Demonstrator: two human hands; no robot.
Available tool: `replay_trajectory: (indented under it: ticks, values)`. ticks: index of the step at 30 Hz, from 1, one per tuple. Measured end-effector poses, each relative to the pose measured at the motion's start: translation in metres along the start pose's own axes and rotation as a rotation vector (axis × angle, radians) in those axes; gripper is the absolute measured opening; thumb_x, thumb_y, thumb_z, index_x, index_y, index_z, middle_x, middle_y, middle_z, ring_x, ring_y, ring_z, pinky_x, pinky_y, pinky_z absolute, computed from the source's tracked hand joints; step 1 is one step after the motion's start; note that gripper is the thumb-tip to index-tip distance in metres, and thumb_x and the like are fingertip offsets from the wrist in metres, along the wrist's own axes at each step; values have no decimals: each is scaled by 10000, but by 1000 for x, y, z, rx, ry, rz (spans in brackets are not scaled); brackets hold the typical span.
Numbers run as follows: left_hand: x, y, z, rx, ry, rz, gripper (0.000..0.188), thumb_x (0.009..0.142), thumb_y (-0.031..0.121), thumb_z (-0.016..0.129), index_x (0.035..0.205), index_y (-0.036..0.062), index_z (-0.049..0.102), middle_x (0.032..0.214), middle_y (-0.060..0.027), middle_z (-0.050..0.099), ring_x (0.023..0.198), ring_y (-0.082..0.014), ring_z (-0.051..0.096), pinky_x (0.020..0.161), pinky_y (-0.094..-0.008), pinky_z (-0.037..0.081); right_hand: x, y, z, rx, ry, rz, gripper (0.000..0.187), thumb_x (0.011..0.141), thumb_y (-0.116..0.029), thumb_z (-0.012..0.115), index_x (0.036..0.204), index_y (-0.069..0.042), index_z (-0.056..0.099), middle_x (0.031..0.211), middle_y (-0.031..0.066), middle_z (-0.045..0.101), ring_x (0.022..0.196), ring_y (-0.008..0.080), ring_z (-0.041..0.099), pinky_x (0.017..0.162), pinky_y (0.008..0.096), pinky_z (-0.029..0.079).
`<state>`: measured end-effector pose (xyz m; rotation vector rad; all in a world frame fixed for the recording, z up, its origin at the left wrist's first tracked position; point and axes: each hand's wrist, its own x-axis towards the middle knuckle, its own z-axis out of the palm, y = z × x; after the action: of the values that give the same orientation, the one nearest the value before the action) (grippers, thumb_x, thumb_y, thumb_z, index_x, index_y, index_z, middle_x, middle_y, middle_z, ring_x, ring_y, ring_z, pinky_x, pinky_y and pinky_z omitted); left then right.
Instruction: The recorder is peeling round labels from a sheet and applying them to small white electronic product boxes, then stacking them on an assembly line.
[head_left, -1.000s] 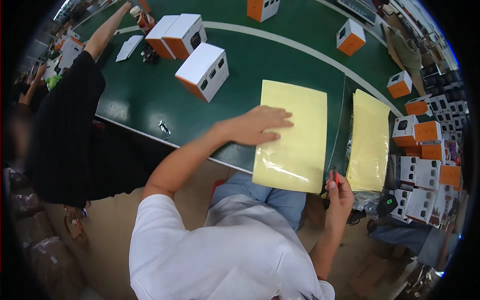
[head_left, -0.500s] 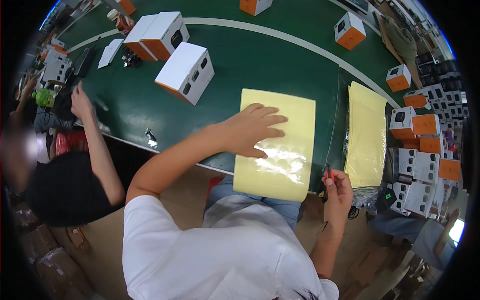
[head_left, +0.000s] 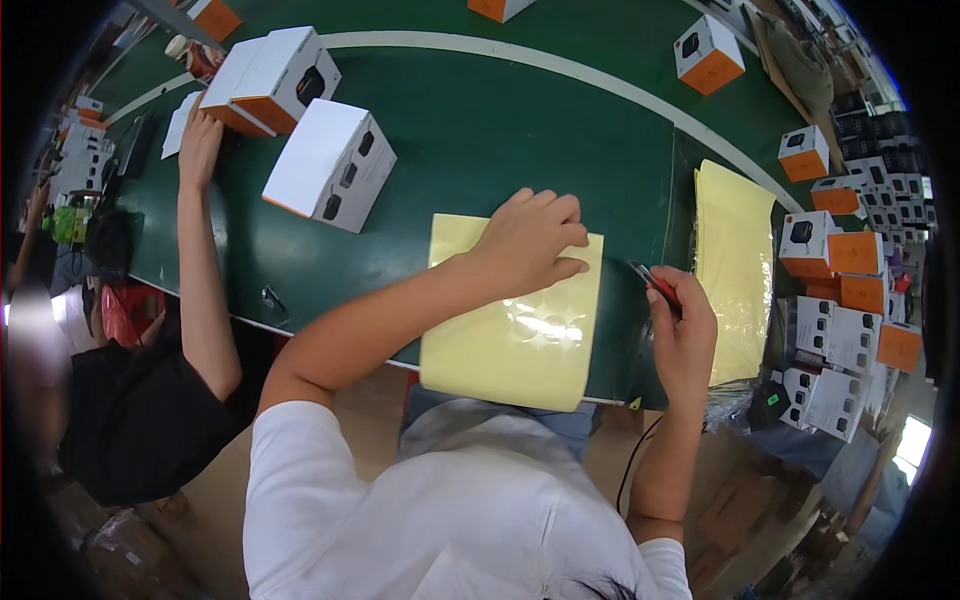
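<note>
A yellow sheet (head_left: pixel 500 370) with shiny, clear round stickers lies at the front edge of the green table, its near end overhanging my lap. Across its upper part rests my left hand (head_left: pixel 530 240), fingers bent over the far edge and thumb apart from the index finger; nothing shows in it. To the right of the sheet, my right hand (head_left: pixel 685 325) grips a small red-and-black utility knife (head_left: pixel 665 287). Its metal tip points up and left, toward the sheet but apart from it.
More yellow sheets (head_left: pixel 735 260) lie in a clear bag at the right. A white-and-orange box (head_left: pixel 335 165) stands left of centre, with others (head_left: pixel 285 80) behind it. Boxes are stacked (head_left: pixel 840 330) at far right. A co-worker's arm (head_left: pixel 205 220) reaches across the table's left side.
The yellow sheet has shifted left and toward me. My left hand's fingers have gone from spread to bent, near the far edge. My right hand has risen with the knife, over the table. The co-worker's arm has reached farther.
</note>
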<state>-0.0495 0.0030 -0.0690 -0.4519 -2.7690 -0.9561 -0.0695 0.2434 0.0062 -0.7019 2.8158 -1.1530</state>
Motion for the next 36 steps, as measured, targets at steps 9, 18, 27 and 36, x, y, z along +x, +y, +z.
replay_trajectory:
  ticks: [9, 18, 27, 36]
  values:
    - [6, -2, 2, 24, 16, 39, 267, 782, 346, 841, 1002, 206, 782, 921, 19, 586, 842, -174, 565, 776, -347, 366, 15, -2, 19, -140, -85, 84, 159, 922, -79, 712, 1064, -117, 772, 923, 75, 661, 728, 249, 637, 663, 353, 496]
    - [7, -3, 3, 3, 67, 53, 323, 730, 376, 874, 988, 207, 778, 893, 32, 574, 831, -160, 564, 761, -341, 351, 20, 2, 30, -254, -93, 65, 148, 913, -103, 711, 1040, -142, 777, 913, 63, 659, 735, 279, 642, 668, 395, 499]
    - [7, -3, 2, 24, 58, 47, 321, 731, 383, 871, 983, 208, 776, 883, 29, 574, 817, -164, 562, 757, -343, 349, 22, 1, 30, -281, -115, 95, 161, 909, -103, 713, 1047, -142, 786, 906, 64, 659, 735, 278, 646, 667, 393, 499]
    - [6, -3, 3, 26, 60, 42, 300, 742, 376, 865, 974, 209, 773, 887, 29, 580, 828, -163, 561, 768, -345, 349, 23, -3, 27, -212, -149, 111, 153, 911, -96, 717, 1046, -123, 785, 898, 74, 658, 716, 270, 646, 660, 380, 499]
